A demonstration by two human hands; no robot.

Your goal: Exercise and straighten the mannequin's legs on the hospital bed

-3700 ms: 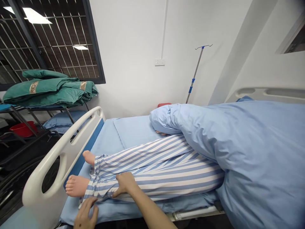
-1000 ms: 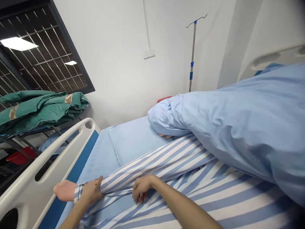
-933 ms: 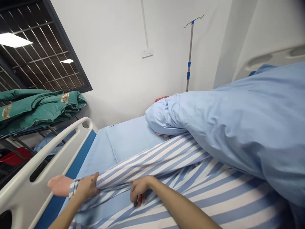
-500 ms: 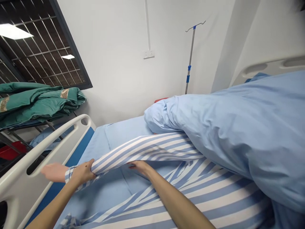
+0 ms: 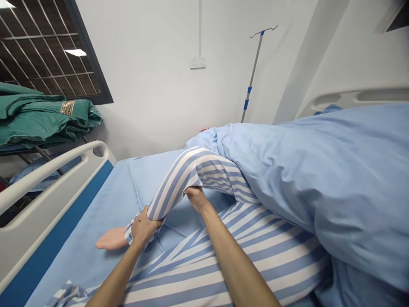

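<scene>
The striped pyjama leg [image 5: 188,179], flat on the sheet earlier, now arches up, its long axis slanting from the cuff at lower left to a bend just beside the blue quilt [image 5: 303,179], whose edge hides the leg's upper end. The left hand [image 5: 143,227] wraps narrowly around the cuff above the bare foot [image 5: 111,238]. The right hand [image 5: 196,198] sits under the bend, its fingers hidden, so any grip cannot be told. A second striped cuff [image 5: 68,294] is cut off at the bottom edge.
</scene>
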